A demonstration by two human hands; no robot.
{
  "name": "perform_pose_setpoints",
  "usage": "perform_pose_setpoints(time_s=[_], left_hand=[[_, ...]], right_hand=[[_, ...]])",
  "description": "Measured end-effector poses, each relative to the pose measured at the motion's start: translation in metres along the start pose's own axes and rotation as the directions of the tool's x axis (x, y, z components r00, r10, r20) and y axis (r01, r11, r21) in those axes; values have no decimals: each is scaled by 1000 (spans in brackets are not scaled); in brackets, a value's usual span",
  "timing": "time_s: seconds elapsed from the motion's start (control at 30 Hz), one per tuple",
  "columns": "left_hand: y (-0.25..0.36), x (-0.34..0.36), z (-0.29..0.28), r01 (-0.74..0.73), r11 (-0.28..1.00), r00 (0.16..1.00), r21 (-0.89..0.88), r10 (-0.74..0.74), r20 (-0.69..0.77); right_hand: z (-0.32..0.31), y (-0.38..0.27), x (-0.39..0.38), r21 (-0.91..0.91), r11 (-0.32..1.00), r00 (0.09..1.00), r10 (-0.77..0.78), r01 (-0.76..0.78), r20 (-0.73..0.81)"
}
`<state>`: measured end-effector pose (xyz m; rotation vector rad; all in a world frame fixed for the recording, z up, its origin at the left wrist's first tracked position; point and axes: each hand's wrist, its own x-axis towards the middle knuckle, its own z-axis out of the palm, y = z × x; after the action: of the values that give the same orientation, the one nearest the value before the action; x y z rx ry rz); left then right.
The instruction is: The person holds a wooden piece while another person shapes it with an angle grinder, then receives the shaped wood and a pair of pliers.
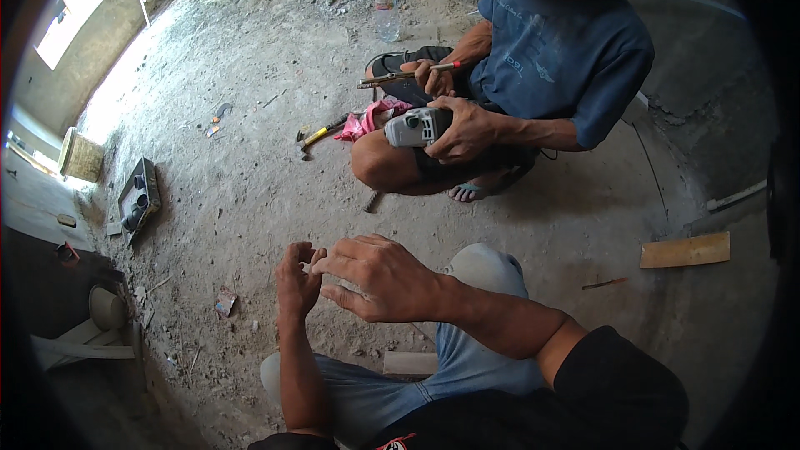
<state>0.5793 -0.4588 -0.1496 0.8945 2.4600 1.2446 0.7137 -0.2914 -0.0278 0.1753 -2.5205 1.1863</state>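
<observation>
My left hand [298, 283] is raised over my knee with its fingers curled, and whether it holds anything is hidden. My right hand [379, 279] reaches across to it, fingers spread, fingertips touching the left hand's fingertips. Both hands hover above the dusty concrete floor [242, 167]. Opposite me squats a person in a blue shirt [558, 50]. One of that person's hands grips a grey power tool [414, 127] and the other holds a thin metal tool [400, 77].
A yellow-handled hammer [321, 135] and a pink cloth [367, 121] lie by the person's knee. A water bottle [386, 7] stands at the back. A black tray [139, 198] sits left, a wooden board [685, 250] right, a wood offcut [410, 362] by my leg.
</observation>
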Motion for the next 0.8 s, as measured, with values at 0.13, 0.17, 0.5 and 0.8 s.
perform_pose_setpoints(time_s=[0.13, 0.17, 0.5, 0.8], left_hand=[[3, 0, 1, 29, 1000, 1000, -3, -29, 4], [2, 0, 1, 17, 1000, 1000, 0, -17, -2], [4, -2, 1, -12, 1000, 1000, 20, 12, -14], [3, -2, 2, -9, 1000, 1000, 14, 10, -17]], right_hand=[[-2, -1, -1, 15, 1000, 1000, 16, -16, 16], [-2, -2, -1, 12, 1000, 1000, 10, -10, 10], [-2, -4, -2, -7, 1000, 1000, 7, -6, 17], [-2, -5, -2, -7, 1000, 999, 21, -21, 25]])
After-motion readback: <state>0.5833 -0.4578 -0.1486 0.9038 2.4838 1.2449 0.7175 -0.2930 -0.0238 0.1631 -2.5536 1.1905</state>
